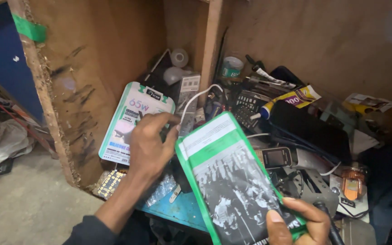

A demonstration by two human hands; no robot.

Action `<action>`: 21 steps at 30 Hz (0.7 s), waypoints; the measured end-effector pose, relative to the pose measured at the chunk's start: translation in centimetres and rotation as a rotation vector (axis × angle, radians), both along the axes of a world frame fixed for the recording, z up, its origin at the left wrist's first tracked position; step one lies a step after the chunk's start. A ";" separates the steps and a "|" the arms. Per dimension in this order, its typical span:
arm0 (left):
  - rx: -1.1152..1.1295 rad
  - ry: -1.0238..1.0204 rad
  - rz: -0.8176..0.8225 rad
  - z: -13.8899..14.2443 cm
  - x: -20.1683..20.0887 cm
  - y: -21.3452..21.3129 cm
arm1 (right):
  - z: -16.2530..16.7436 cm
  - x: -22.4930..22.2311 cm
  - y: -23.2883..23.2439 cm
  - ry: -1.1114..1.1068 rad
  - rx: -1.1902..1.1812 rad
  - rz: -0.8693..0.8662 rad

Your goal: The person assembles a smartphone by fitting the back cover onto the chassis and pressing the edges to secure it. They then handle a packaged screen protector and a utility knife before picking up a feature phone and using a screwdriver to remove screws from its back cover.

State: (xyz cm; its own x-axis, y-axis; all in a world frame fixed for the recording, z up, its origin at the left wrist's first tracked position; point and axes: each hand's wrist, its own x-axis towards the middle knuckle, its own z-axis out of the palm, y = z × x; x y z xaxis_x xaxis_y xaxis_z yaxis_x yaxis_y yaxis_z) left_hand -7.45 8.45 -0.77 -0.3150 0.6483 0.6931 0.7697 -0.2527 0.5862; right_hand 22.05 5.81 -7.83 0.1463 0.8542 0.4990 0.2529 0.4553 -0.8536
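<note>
Green-edged flat packet [232, 177], held above the cluttered worktop [182, 211], probably light, thin and slightly bendy, with a glossy, likely slippery film face. Pinched at its near corner by right hand [300, 222], fingers [307, 209] clenched on the edge; best gripped along the stiffer green border. Left of the packet, left hand [150, 145], fingers loosely curled, touching a white blister pack [130, 120]. Beyond the packet, a small keypad phone [275, 157].

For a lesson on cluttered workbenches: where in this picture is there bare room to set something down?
Bare: the blue bench edge between the left hand and the green packet, and the concrete floor left of the wooden panel. The bench behind is crowded with phones and cables.
</note>
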 end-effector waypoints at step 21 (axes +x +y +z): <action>0.140 -1.316 -0.502 -3.1 4.3 -5.0 | 4.3 -9.7 -0.3 0.464 -0.360 0.449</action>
State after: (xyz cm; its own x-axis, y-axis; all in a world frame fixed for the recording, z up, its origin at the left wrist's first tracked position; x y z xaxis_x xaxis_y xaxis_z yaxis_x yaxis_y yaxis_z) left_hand -3.16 3.49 -3.82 -0.5316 0.8345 0.1449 -0.4994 -0.4470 0.7422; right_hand 12.35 5.49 -3.55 -0.1283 0.9805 0.1486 -0.3154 0.1017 -0.9435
